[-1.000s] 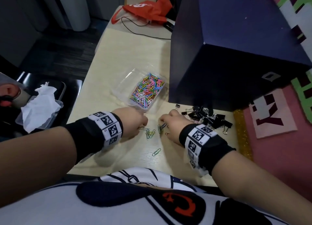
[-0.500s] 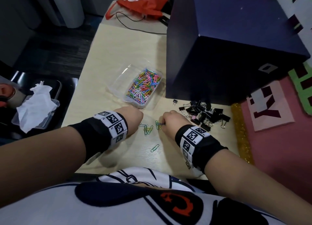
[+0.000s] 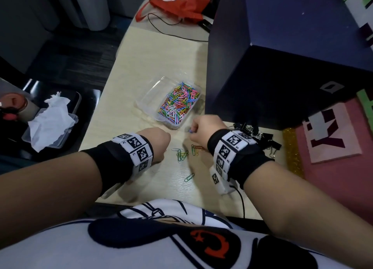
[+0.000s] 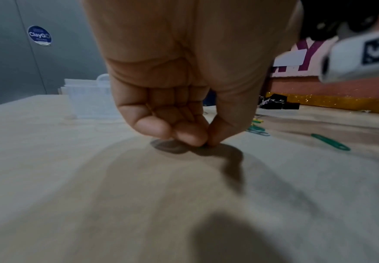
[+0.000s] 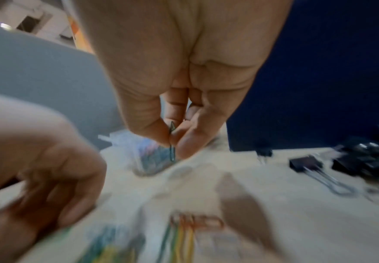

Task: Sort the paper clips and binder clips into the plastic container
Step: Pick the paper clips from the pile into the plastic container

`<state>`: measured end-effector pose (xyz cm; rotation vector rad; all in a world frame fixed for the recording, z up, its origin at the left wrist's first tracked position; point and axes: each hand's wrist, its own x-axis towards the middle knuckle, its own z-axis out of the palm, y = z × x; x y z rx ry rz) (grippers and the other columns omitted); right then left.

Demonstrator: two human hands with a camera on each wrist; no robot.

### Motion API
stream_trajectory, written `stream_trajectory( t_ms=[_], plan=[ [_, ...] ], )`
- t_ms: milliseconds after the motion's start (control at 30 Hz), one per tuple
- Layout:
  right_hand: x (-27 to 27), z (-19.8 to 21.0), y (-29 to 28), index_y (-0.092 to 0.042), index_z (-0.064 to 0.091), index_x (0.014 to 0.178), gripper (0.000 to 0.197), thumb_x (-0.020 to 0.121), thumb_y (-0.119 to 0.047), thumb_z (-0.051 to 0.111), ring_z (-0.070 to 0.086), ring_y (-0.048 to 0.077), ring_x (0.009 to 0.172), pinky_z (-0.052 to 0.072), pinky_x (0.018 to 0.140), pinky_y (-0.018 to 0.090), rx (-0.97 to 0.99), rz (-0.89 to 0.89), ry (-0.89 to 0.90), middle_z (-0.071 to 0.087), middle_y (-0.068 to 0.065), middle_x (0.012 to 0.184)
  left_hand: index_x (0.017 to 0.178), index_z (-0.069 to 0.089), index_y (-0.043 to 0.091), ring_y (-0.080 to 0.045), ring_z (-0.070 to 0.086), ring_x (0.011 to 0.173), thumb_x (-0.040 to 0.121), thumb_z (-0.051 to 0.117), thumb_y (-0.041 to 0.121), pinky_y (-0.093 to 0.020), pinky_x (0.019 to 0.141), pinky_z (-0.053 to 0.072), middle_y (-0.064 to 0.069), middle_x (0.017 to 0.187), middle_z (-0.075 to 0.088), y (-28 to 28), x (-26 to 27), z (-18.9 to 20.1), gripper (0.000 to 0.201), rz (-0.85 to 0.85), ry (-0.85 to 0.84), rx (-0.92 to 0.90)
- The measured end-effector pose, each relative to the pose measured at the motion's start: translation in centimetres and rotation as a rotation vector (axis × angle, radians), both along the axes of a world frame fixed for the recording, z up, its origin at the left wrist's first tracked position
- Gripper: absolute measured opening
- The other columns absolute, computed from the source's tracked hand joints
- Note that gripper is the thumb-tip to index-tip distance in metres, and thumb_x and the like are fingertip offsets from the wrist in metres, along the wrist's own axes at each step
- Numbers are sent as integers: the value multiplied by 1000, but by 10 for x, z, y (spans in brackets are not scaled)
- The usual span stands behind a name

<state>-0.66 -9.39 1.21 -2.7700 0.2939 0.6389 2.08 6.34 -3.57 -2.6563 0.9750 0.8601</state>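
The clear plastic container (image 3: pixel 147 96) holds several coloured paper clips (image 3: pixel 178 104) in its right half. My right hand (image 3: pixel 191 130) hangs just off its near corner and pinches a thin paper clip (image 5: pixel 172 142) between thumb and forefinger. My left hand (image 3: pixel 162 144) rests on the table to the left. Its thumb and fingertips (image 4: pixel 192 137) press together on the wood over a barely visible sliver. Loose paper clips (image 3: pixel 182 153) lie between the hands, and one green clip (image 3: pixel 189 177) lies nearer me. Black binder clips (image 3: pixel 257 134) are piled behind my right wrist.
A tall dark blue box (image 3: pixel 282 71) stands right behind the binder clips and beside the container. A second plastic tub with tissue (image 3: pixel 50 123) sits on a black chair to the left. A red bag (image 3: pixel 177 4) and a cable lie at the far table end. Pink board (image 3: pixel 333 139) borders the right.
My right hand has lifted off the table with a paper clip and moved up toward the container's near corner. The left hand stays low at the loose clips.
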Motion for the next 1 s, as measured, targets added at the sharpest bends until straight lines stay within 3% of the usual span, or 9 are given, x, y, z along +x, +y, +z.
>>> stream_trajectory(
  t_ms=[100, 200, 300, 400, 500, 600, 833, 1000],
  plan=[
    [18, 15, 2, -23, 65, 87, 5, 83, -18, 64, 62, 17, 86, 49, 77, 23, 126, -122, -208, 67, -1, 95, 91, 51, 14, -29, 60, 89, 82, 56, 14, -32, 66, 46, -8, 95, 61, 3, -1, -1, 10, -2, -1, 2],
    [30, 26, 0, -23, 64, 109, 22, 86, -24, 64, 62, 17, 100, 48, 89, 25, 170, -161, -313, 66, -2, 109, 93, 53, 15, -29, 61, 91, 84, 57, 12, -31, 64, 44, -7, 95, 61, 5, -1, 1, 10, -48, -61, 16],
    [27, 26, -3, -21, 60, 118, 32, 86, -25, 64, 60, 21, 105, 48, 92, 29, 109, -143, -245, 62, 1, 117, 92, 58, 16, -28, 63, 91, 85, 56, 11, -31, 64, 42, -5, 90, 59, 5, 0, 5, 8, -113, -124, 54],
    [11, 18, -4, -14, 61, 113, 26, 89, -23, 58, 63, 24, 100, 52, 87, 31, -64, -27, 10, 63, 6, 114, 95, 63, 11, -28, 63, 86, 84, 57, 8, -32, 63, 44, -7, 92, 63, 1, 2, 5, 13, -113, -93, 111],
    [-15, -1, -3, -11, 56, 120, 34, 90, -26, 56, 58, 25, 106, 49, 86, 31, -175, 134, 201, 57, 8, 119, 97, 63, 14, -26, 62, 82, 82, 59, 12, -31, 64, 48, -4, 88, 62, 1, 3, 2, 15, -111, -80, 99],
    [-32, -22, -2, -14, 52, 120, 34, 87, -18, 56, 54, 27, 109, 48, 88, 34, -120, 144, 119, 48, 8, 119, 99, 59, 13, -27, 63, 90, 84, 55, 13, -31, 66, 46, -6, 96, 63, 0, 5, 2, 15, -77, -38, 77],
    [-42, -40, -5, -12, 60, 106, 19, 89, -9, 51, 58, 30, 102, 49, 85, 36, -134, 148, 15, 53, 9, 111, 96, 58, 14, -26, 61, 87, 80, 55, 16, -32, 69, 51, -3, 88, 59, -4, 3, 3, 16, -35, 20, 17],
    [-37, -39, -8, -13, 57, 117, 29, 89, -17, 53, 55, 30, 109, 47, 91, 34, -94, 83, 101, 54, 11, 118, 91, 54, 18, -26, 60, 89, 84, 54, 23, -33, 72, 49, -4, 94, 63, -12, 11, 28, 9, 8, -86, -242]
  ],
)
